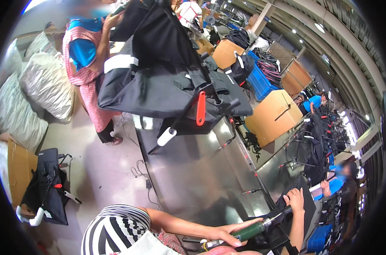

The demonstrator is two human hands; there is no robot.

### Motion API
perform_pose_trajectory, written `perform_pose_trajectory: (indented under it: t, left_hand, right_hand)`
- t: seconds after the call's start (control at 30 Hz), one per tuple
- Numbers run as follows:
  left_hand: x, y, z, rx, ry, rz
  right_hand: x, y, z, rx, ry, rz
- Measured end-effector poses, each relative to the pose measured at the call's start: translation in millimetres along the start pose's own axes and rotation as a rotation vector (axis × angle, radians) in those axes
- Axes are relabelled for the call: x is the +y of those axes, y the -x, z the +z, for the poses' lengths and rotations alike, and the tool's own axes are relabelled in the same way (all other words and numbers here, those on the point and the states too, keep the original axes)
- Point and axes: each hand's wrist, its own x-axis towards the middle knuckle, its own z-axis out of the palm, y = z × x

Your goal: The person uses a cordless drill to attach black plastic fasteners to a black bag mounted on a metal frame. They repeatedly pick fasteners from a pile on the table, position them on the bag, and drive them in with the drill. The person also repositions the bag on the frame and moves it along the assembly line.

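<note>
At the lower right, my left hand is wrapped around a green electric screwdriver, its dark nose pointing up and right. My right hand lies beyond that nose, fingers bent over a black fabric-covered frame. Where the screwdriver's tip meets the work is hidden beside my right hand. Below the tool, dark frame parts are partly covered by my arms. A large black fabric item on a tubular frame, with a red lever and white tube end, stands ahead on the metal table.
A co-worker in a pink checked apron stands at the far left. White sacks and a folded black frame are at left. Cardboard boxes and a blue crate stand beyond. Another person works at right.
</note>
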Motion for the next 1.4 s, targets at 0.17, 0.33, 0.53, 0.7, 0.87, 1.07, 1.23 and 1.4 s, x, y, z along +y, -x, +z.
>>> perform_pose_trajectory:
  t: [0.17, 0.33, 0.53, 0.7, 0.87, 1.07, 1.23, 1.4]
  left_hand:
    - [5, 21, 17, -0.004, 0.028, -0.069]
    - [8, 40, 41, -0.017, -0.032, -0.01]
    - [2, 62, 82, -0.045, -0.015, 0.007]
    - [-1, 87, 115, -0.061, -0.035, 0.016]
    - [6, 108, 151, -0.062, -0.037, 0.032]
    - [5, 119, 167, -0.078, -0.03, 0.029]
    - [3, 116, 152, -0.137, -0.064, 0.041]
    - [10, 113, 149, -0.164, -0.067, 0.021]
  right_hand:
    - [-11, 9, -58, 0.084, 0.331, -0.125]
    - [-87, 84, -190, 0.318, 0.405, 0.081]
    - [-147, 228, -323, 0.59, 0.826, 0.153]
    - [-222, 338, -342, 0.449, -0.086, 0.474]
    - [-291, 374, -286, -0.205, -0.191, -0.086]
    - [-316, 391, -138, -0.333, -0.811, 0.565]
    - [-281, 370, -128, 0.279, -1.622, 1.033]
    - [-189, 339, -120, 0.914, -1.576, 0.665]
